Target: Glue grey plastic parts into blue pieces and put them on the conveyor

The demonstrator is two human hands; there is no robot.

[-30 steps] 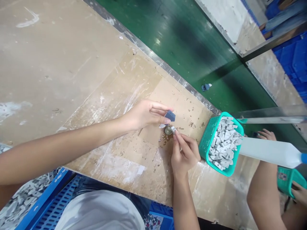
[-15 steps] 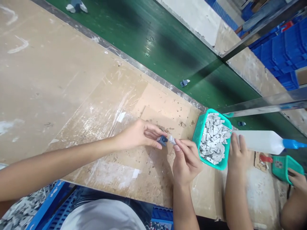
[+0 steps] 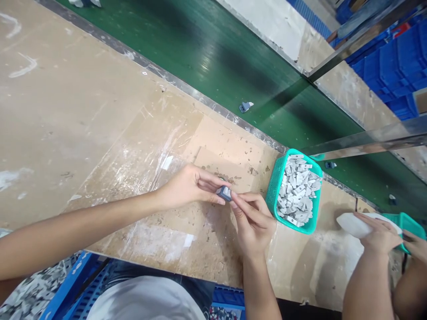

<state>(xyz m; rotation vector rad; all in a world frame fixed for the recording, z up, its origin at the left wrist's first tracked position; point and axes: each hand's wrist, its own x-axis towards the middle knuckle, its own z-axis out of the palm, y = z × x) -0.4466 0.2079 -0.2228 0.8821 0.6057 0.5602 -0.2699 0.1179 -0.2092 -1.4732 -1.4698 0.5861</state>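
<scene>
Fingers of the left hand point(image 3: 191, 186) pinch a small blue-grey block point(image 3: 220, 192), while the right hand point(image 3: 254, 224) has its thumb and fingertips closed in at the block's white piece point(image 3: 227, 191).

Block and piece sit between the two sets of fingertips, above the table point(image 3: 110, 146); how deeply the piece is seated cannot be told. The block looks smooth, hard and angular, like plastic. Beside the right hand, a green basket point(image 3: 271, 195) with perforated walls holds a heap of flat, angular white pieces point(image 3: 298, 189). Brown, scuffed board covers the table, with pale smears and dark specks.
</scene>
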